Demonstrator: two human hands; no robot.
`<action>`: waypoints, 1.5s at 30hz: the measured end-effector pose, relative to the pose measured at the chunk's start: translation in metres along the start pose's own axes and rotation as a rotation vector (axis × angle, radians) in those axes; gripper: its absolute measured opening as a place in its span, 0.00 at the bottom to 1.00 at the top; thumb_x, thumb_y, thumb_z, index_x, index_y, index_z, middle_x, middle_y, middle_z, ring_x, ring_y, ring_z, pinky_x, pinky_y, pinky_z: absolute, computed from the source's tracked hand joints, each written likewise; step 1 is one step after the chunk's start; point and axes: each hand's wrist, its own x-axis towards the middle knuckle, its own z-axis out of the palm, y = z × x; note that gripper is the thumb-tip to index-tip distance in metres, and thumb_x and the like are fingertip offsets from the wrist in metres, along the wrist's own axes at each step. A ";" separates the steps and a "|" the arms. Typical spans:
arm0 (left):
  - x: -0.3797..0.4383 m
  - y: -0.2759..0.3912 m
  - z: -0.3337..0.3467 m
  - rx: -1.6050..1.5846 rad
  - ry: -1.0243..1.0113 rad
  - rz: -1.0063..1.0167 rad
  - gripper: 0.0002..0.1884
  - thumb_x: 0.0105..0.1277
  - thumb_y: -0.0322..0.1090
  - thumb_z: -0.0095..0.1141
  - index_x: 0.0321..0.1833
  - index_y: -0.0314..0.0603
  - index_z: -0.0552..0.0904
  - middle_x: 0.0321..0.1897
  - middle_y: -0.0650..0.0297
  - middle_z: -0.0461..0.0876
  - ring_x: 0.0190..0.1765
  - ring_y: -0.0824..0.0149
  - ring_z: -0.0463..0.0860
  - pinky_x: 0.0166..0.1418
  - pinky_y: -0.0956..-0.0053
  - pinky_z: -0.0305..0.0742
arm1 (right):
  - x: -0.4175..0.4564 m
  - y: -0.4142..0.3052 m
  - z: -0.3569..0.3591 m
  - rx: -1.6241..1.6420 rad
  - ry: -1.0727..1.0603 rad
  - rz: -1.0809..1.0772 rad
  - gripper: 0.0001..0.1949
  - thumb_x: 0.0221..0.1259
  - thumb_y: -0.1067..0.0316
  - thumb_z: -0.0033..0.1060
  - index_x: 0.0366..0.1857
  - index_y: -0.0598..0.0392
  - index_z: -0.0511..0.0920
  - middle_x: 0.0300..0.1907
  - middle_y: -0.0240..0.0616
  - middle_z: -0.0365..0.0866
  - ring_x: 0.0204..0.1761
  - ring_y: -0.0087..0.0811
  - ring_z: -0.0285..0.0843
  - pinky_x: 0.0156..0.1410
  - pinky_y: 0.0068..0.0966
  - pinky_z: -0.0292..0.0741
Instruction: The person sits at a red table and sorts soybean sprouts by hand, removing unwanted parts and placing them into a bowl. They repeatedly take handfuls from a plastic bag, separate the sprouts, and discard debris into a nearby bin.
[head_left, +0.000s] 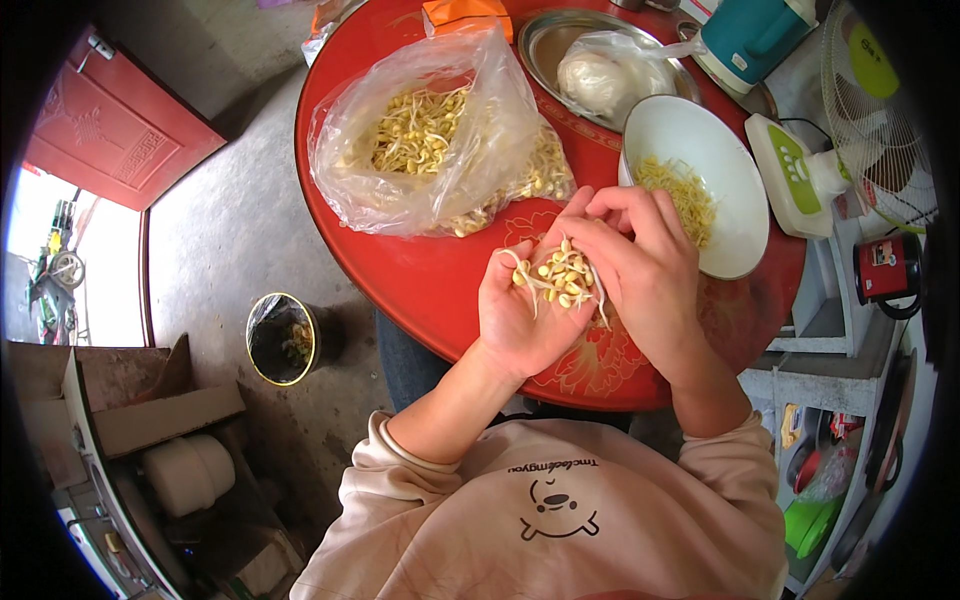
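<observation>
A small heap of soybean sprouts (564, 276) lies on the upturned palm of my left hand (525, 315), whose fingers are loosely curled. My right hand (649, 262) is bent over the fingers of the left, its fingertips close to them; whether it pinches a sprout is hidden. Beyond my hands, a clear plastic bag (495, 97) full of sprouts stands with its mouth spread on the red round table (420, 292). Right of it, a white enamel bowl (742, 202) holds thin pale-yellow strands, partly behind my right hand.
A metal tray (540, 37) with a tied plastic bag (592, 79) is at the back of the table, near an orange packet (465, 19). A teal kettle (754, 41) and a fan (802, 180) stand at the right. A lined bin (262, 330) is on the floor at left.
</observation>
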 end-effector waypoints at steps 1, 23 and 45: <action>0.000 0.001 0.001 0.051 0.028 -0.012 0.45 0.68 0.54 0.49 0.85 0.43 0.54 0.81 0.57 0.62 0.82 0.59 0.62 0.85 0.63 0.54 | 0.001 -0.001 -0.001 -0.003 -0.006 0.008 0.13 0.46 0.73 0.69 0.39 0.49 0.88 0.41 0.29 0.80 0.42 0.32 0.78 0.43 0.27 0.79; 0.023 0.030 0.033 -0.144 -0.054 0.209 0.34 0.73 0.37 0.49 0.80 0.33 0.61 0.80 0.50 0.63 0.83 0.54 0.60 0.87 0.57 0.57 | -0.021 0.009 -0.018 -0.051 -0.177 0.011 0.03 0.55 0.71 0.65 0.33 0.51 0.82 0.37 0.33 0.76 0.45 0.35 0.78 0.45 0.31 0.80; 0.112 0.078 0.124 2.177 -0.128 0.494 0.19 0.69 0.22 0.59 0.63 0.38 0.80 0.49 0.60 0.87 0.51 0.65 0.87 0.54 0.71 0.83 | -0.033 0.003 -0.016 0.044 -0.170 -0.088 0.07 0.58 0.62 0.73 0.34 0.46 0.82 0.32 0.27 0.77 0.36 0.30 0.79 0.35 0.29 0.77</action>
